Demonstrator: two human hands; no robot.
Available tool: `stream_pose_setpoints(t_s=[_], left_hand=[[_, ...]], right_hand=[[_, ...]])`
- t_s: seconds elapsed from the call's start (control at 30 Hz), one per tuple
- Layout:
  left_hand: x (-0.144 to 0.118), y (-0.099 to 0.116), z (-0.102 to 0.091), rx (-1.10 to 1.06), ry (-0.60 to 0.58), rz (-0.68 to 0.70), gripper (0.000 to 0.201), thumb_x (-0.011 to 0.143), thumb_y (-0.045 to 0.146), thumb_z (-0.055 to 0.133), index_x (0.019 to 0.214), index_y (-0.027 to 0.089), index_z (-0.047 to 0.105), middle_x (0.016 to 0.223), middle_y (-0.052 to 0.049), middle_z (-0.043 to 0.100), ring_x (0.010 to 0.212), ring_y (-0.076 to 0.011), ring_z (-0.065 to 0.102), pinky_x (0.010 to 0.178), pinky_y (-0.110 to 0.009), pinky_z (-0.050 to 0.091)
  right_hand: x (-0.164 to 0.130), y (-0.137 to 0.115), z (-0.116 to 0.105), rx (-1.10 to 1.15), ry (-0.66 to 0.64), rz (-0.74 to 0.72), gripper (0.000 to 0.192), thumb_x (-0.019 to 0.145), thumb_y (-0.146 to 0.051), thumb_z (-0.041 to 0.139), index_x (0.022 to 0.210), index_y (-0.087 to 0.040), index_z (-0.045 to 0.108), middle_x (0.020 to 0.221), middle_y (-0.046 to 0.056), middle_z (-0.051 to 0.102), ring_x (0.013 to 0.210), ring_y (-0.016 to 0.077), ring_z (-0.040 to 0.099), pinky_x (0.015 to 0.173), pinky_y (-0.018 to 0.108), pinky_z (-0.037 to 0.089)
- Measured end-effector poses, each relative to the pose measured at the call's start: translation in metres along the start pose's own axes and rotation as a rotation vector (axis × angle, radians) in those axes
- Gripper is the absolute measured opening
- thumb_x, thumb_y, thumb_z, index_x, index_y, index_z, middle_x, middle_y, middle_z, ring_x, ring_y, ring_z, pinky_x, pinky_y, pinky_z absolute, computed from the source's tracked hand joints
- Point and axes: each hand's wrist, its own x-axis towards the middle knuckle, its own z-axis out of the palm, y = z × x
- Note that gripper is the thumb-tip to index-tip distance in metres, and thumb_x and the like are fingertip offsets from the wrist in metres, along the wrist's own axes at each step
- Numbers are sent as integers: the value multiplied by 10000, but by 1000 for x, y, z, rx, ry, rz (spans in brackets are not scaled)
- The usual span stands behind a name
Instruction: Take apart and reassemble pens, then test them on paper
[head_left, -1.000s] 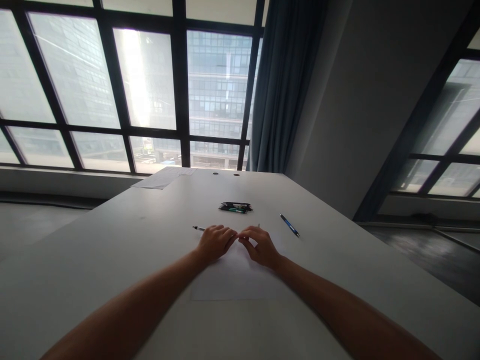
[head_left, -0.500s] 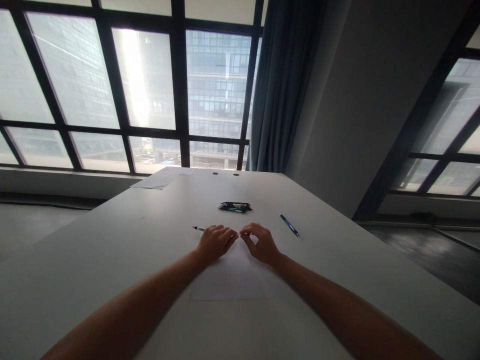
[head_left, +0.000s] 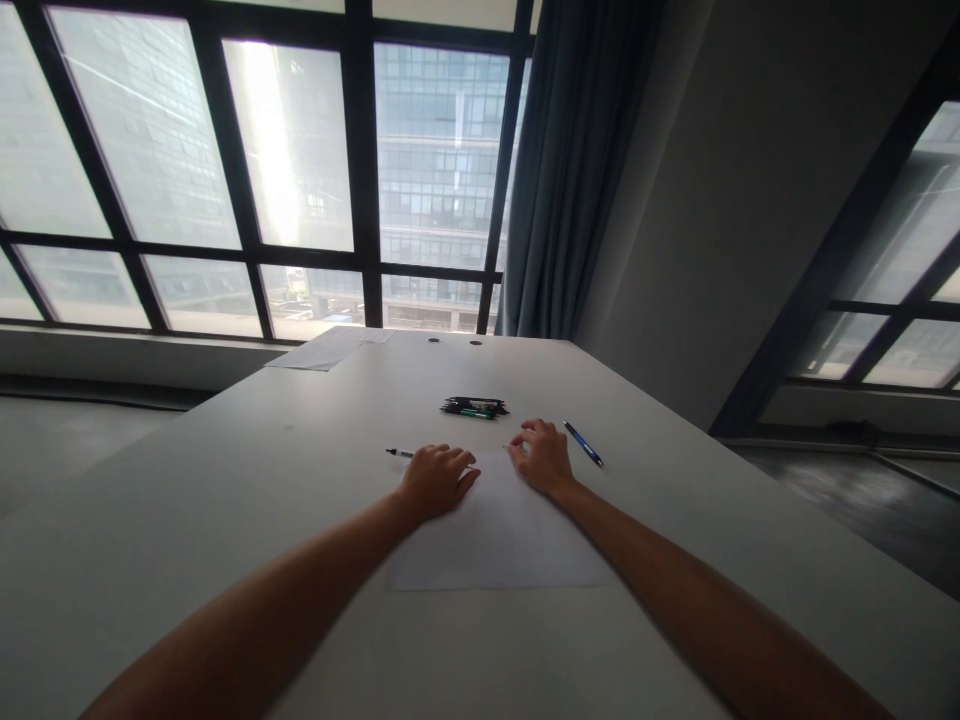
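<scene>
My left hand (head_left: 441,480) is closed around a pen (head_left: 398,453). The dark end of the pen sticks out to the left, and the fingers hide its middle. My right hand (head_left: 541,455) is a short way to the right, thumb and forefinger pinched together on something small and pale that I cannot make out. Beneath both hands is a white sheet of paper (head_left: 499,545) on the table. Just right of my right hand lies a blue and black pen (head_left: 583,444).
A bunch of dark pens (head_left: 474,407) lies beyond my hands, one with green on it. Papers (head_left: 315,350) rest at the far left of the white table (head_left: 225,480). Windows and a blue curtain (head_left: 577,180) stand behind the table.
My hands, close together before, have moved apart. The right hand has shifted right and away from me, while the left has barely moved. More of the paper sheet shows between them.
</scene>
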Motion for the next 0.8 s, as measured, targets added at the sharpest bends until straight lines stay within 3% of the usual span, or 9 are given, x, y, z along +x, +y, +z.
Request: stream_pose_setpoints(t_s=[0.37,0.57,0.67,0.8], left_hand=[[1,3,-1,-20,-42,0,252,922,359,485,950,185,664,859,-58,722,779,-209,659,693,-335,488],[2,0,-4,-86,63,16,313,845,209,488,1135,137,582,911,-89,689,848,-229,605,760,-375,483],[3,-2,-4,-115,116,17,288,847,135,443,1111,130,559,940,-100,672,885,-234,578,795,-388,471],[4,-5,0,-116,123,32,187,899,135,418,993,162,576,903,-74,665,867,-221,560,796,-370,459]], right_hand=[[1,-3,0,31,-52,-30,107,799,-290,666,770,-203,722,1014,89,643,979,250,539,845,404,360],[4,-14,-14,133,119,-48,119,842,-178,536,819,-185,653,938,55,657,940,210,559,843,369,357],[-1,-31,-23,227,147,-172,134,871,-188,497,854,-188,630,909,47,659,918,200,566,831,356,370],[-16,-55,-26,301,21,-390,139,904,-300,537,915,-195,628,922,59,671,906,206,573,802,357,382]])
